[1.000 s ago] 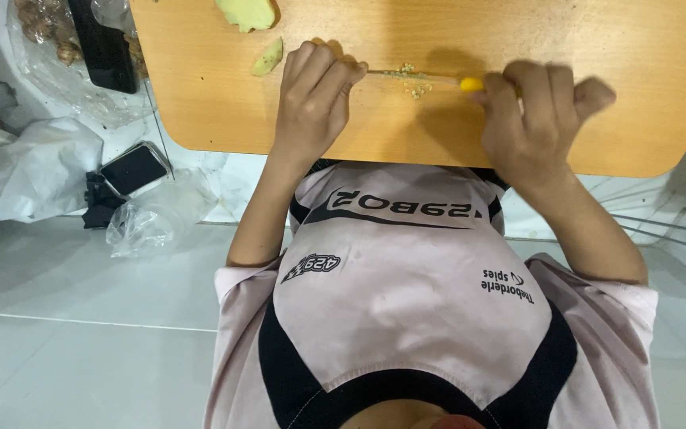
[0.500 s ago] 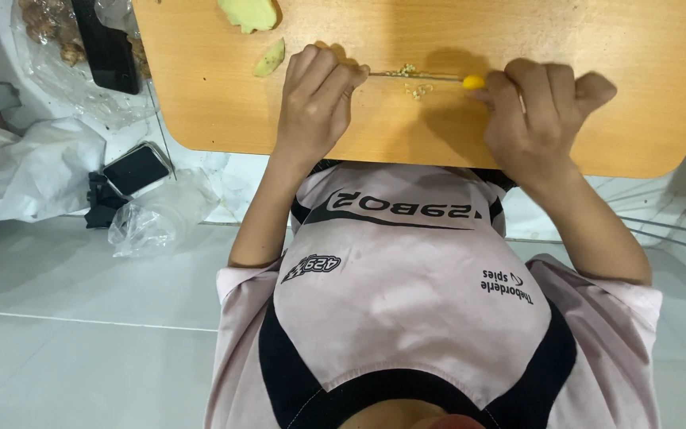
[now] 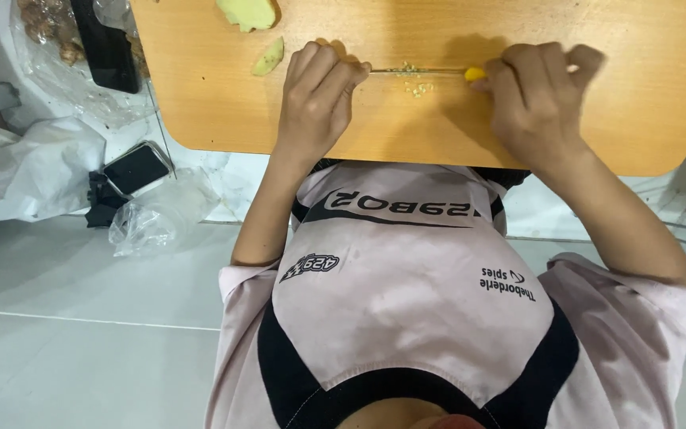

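My right hand [image 3: 537, 103] grips a knife by its yellow handle [image 3: 475, 74]. The thin blade [image 3: 418, 70] lies flat across the wooden board [image 3: 391, 127] and points left. Its tip reaches the curled fingers of my left hand [image 3: 319, 95], which presses knuckles-up on the board; whatever is under those fingers is hidden. Small pale chopped bits [image 3: 417, 87] lie just below the blade. A peeled ginger chunk [image 3: 248, 12] and a smaller ginger slice [image 3: 268, 57] rest on the board to the left of my left hand.
Off the board's left edge are a dark phone [image 3: 136, 168], crumpled clear plastic bags [image 3: 152, 222], a white bag [image 3: 25, 171], a black flat object [image 3: 105, 44] and a bag of brown roots [image 3: 45, 32]. Pale floor tiles [image 3: 81, 318] lie below.
Both hands and the knife keep almost the same place on the board; only a slight shift of the view.
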